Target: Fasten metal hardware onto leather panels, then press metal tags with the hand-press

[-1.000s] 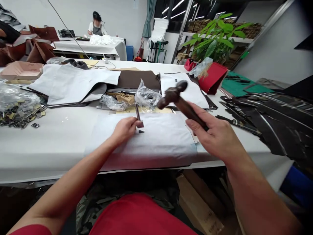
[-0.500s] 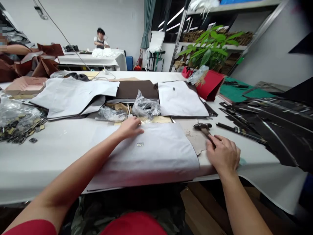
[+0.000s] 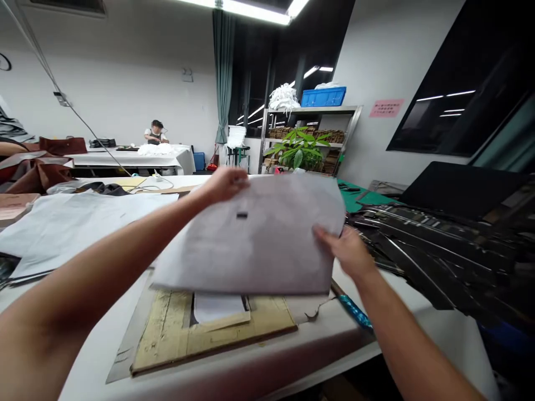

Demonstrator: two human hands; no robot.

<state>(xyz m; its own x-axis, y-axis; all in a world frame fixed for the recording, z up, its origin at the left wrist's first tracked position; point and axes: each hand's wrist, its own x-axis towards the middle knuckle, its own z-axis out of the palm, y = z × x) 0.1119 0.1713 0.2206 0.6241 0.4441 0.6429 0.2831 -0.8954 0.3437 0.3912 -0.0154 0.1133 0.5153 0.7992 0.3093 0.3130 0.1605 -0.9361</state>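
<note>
2 hands are clamped on a pale grey rectangular fabric panel (image 3: 267,250), left hand (image 3: 223,184) at its far edge, right hand (image 3: 346,252) at its right edge, holding it tilted above a yellowish board (image 3: 217,334) on the white worktop (image 3: 271,362).

White walls (image 3: 125,83) under a bright ceiling light (image 3: 251,8). A teal curtain (image 3: 223,72) hangs beside dark windows (image 3: 271,78). A metal shelf (image 3: 309,109) carrying a blue crate (image 3: 324,97) stands behind a plant (image 3: 298,153).

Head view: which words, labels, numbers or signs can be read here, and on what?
Nothing can be read.
The pink sign on the wall: print too small.
The small dark tag on the grey sheet held by the left hand and right hand: too blurred.
</note>
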